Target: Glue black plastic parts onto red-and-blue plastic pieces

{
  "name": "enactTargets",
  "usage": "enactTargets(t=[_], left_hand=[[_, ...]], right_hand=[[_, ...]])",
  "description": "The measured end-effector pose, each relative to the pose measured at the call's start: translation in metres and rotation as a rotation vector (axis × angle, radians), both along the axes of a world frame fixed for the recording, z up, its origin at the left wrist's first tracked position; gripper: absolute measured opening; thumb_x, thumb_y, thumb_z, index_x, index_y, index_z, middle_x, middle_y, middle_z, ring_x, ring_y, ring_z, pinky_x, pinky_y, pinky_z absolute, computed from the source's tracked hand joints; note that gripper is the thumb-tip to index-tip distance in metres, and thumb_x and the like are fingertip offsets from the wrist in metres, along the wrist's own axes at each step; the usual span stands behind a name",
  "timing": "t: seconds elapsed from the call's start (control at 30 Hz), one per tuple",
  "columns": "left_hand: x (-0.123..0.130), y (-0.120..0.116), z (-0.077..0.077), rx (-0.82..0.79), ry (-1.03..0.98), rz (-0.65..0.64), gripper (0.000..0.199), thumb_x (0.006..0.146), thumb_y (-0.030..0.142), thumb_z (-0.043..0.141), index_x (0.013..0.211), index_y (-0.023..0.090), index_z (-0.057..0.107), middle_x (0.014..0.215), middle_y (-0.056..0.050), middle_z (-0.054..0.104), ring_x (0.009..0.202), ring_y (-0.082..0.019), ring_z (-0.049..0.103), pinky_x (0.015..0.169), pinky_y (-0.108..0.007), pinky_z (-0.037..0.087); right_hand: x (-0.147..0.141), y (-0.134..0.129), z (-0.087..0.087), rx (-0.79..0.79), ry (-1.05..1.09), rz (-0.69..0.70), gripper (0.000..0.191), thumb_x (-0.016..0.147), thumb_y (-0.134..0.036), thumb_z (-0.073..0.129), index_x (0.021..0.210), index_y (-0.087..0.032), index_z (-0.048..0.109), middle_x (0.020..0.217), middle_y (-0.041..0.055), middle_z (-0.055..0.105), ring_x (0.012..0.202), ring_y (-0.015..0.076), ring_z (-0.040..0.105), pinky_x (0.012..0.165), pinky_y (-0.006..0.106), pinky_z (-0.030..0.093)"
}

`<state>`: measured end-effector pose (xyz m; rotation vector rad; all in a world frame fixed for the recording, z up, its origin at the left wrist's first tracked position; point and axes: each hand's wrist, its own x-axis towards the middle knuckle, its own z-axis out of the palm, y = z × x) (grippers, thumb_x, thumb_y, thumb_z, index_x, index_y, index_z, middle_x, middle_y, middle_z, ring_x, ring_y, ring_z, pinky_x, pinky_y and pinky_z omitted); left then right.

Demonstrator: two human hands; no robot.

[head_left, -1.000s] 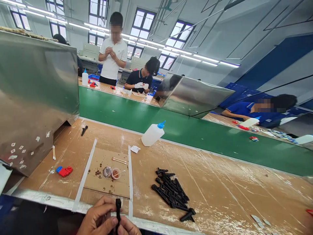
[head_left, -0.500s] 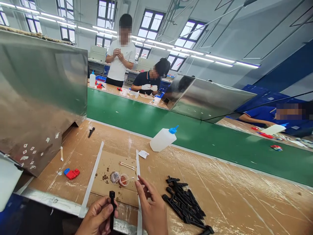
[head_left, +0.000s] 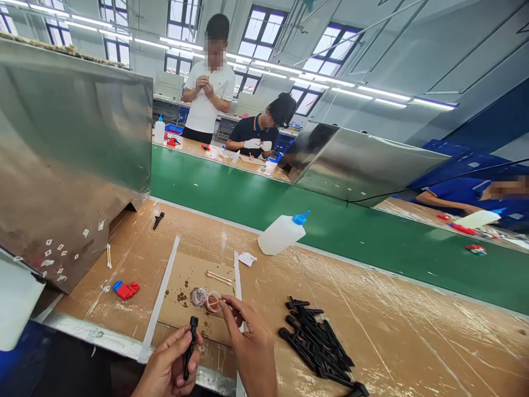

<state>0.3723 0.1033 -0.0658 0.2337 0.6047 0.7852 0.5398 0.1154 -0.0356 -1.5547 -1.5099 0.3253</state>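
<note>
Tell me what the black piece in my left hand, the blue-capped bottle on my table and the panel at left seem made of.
Black piece: probably plastic, satin, going by its even colour and moulded-looking shape; coated metal is possible.
Bottle: likely plastic, with smooth, milky, translucent walls.
Panel: apparently sheet metal, semi-polished, given its blurred reflections.

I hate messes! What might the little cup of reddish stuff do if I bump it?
The little cup might slide easily, since it looks small and thin. The reddish stuff could spill, because the top is open. A nudge from the right hand might tip it, as that hand is right beside it.
</note>
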Motion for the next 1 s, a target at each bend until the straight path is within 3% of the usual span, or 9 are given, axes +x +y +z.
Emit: enactTargets(t=[0.23,1.0], left_hand=[[0.006,0.0,-0.006,0.001,-0.067,-0.009,0.037,0.073,0.045,0.078,0.087,0.014,0.064,0.052,0.006,0.046,0.035,-0.001,0.022,0.036,-0.016,0.008],[0.009,-0.003,0.011,-0.021,0.0,-0.023,0.021,0.088,0.034,0.061,0.091,0.013,0.06,0.06,0.005,0.044,0.044,-0.004,0.022,0.042,-0.018,0.011]], right_hand=[[0.004,0.0,0.008,0.159,-0.153,-0.034,0.019,0.094,-0.03,0.06,0.106,-0.018,0.068,0.086,0.0031,0.069,0.069,0.0129,0.061,0.068,0.024,0.049],[0.009,-0.01,0.026,0.238,-0.144,-0.178,0.014,0.091,-0.028,0.065,0.1,-0.021,0.072,0.089,0.0041,0.073,0.075,0.0159,0.068,0.069,0.024,0.052]])
